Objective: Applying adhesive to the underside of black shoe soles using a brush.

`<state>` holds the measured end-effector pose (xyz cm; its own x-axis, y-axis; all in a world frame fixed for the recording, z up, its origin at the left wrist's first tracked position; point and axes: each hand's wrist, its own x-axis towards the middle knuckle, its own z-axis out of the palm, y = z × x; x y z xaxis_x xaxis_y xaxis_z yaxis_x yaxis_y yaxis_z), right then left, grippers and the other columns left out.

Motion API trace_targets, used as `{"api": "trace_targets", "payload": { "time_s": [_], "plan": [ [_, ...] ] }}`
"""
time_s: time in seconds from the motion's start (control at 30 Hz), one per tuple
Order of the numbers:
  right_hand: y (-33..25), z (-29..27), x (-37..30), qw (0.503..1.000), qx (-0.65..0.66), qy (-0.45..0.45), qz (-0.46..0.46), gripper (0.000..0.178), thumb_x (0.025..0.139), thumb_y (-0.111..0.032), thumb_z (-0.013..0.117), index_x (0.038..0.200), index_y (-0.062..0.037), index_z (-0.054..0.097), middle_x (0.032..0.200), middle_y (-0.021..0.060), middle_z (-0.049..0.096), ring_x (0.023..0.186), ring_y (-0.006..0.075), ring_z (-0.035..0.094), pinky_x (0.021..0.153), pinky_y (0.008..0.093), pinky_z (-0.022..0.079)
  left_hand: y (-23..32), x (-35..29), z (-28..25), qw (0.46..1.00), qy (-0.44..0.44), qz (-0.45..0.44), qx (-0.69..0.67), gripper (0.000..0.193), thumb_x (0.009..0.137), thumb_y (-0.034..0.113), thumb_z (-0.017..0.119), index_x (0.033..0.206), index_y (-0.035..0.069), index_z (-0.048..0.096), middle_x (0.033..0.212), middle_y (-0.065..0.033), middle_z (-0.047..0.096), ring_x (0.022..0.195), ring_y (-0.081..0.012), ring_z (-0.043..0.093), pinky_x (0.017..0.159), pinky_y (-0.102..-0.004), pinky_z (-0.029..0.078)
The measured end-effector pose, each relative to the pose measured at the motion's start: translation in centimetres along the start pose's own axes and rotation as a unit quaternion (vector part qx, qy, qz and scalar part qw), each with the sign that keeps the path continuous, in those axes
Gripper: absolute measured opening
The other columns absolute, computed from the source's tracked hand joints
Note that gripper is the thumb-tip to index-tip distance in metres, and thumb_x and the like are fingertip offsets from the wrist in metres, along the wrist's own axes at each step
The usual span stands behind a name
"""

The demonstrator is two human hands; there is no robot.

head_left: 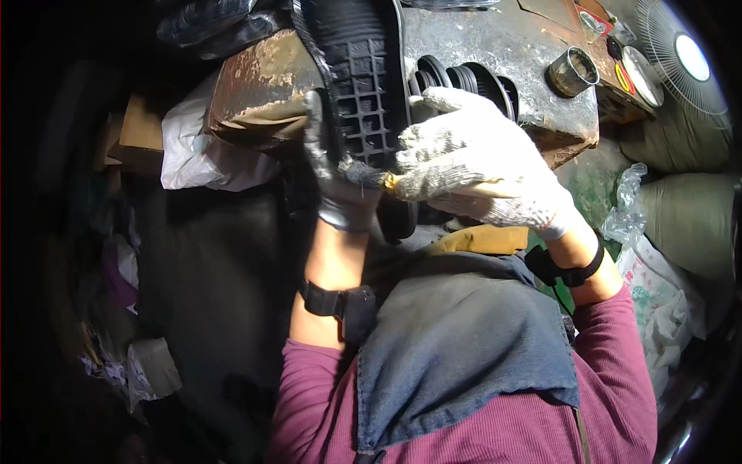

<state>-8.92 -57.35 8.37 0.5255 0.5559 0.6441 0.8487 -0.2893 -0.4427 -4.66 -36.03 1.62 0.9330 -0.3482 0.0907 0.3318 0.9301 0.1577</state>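
A black shoe sole [363,85] stands tilted before me, its grid-patterned inner side facing up. My left hand [344,197], in a light glove, is closed on its left edge and near end. White knitted fabric covers my right hand [479,162], which is at the sole's right side. Its fingers are closed round a small brush [363,173] with dark bristles and a yellow part by the fingers. The bristles lie against the sole's near end; the brush's handle is hidden in the glove.
More black soles [464,80] lie behind my right hand on the worn workbench [533,46]. A stained metal can [572,71] stands near the bench's right edge. Beyond it is a fan [688,58]. A white bag [189,151] hangs at the left corner; plastic sacks [657,294] lie lower right.
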Motion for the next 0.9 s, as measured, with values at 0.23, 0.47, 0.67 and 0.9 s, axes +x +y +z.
{"api": "trace_targets", "payload": {
  "time_s": [0.23, 0.47, 0.67, 0.9],
  "plan": [
    [-1.0, -2.0, -1.3, 0.994, 0.056, -0.068, 0.068, 0.022, 0.089, -0.015, 0.079, 0.111, -0.0102, 0.08, 0.105, 0.0046, 0.079, 0.106, 0.0236, 0.073, 0.114, 0.0446, 0.045, 3.7, -0.6, 2.3, 0.973, -0.194, -0.064, 0.108, 0.101, 0.09, 0.049, 0.078, 0.16, -0.006, 0.032, 0.152, -0.0337, 0.049, 0.136, -0.0457, 0.057, 0.117, -0.0565, 0.047],
    [-0.8, 0.9, -0.5, 0.879, 0.304, 0.097, 0.355, 0.026, 0.093, -0.012, 0.08, 0.117, -0.0026, 0.076, 0.111, 0.0062, 0.079, 0.102, 0.0127, 0.072, 0.094, 0.0286, 0.057, 6.6, -0.7, -3.8, 0.874, 0.028, -0.038, 0.484, 0.06, 0.11, 0.019, 0.047, 0.165, 0.002, 0.029, 0.167, -0.0191, 0.037, 0.15, -0.032, 0.045, 0.129, -0.0427, 0.034],
    [-1.5, 1.5, 2.2, 0.888, 0.277, -0.002, 0.367, 0.024, 0.095, -0.01, 0.076, 0.117, -0.0017, 0.076, 0.11, 0.0065, 0.078, 0.099, 0.0137, 0.072, 0.092, 0.0286, 0.056, 5.2, -1.0, -1.3, 0.595, -0.021, 0.219, 0.773, 0.035, 0.089, 0.007, 0.069, 0.124, 0.011, 0.071, 0.112, -0.0136, 0.072, 0.104, -0.028, 0.071, 0.091, -0.0391, 0.059],
    [3.5, -2.0, -1.4, 0.916, -0.01, 0.106, 0.386, 0.025, 0.104, -0.009, 0.064, 0.124, 0.0033, 0.072, 0.119, 0.0125, 0.076, 0.11, 0.0226, 0.071, 0.104, 0.0353, 0.052, 1.2, -4.7, 0.7, 0.382, -0.185, 0.288, 0.859, 0.02, 0.097, 0.02, 0.065, 0.114, 0.015, 0.076, 0.109, -0.0168, 0.071, 0.096, -0.0356, 0.069, 0.084, -0.0444, 0.056]
  ]
}}
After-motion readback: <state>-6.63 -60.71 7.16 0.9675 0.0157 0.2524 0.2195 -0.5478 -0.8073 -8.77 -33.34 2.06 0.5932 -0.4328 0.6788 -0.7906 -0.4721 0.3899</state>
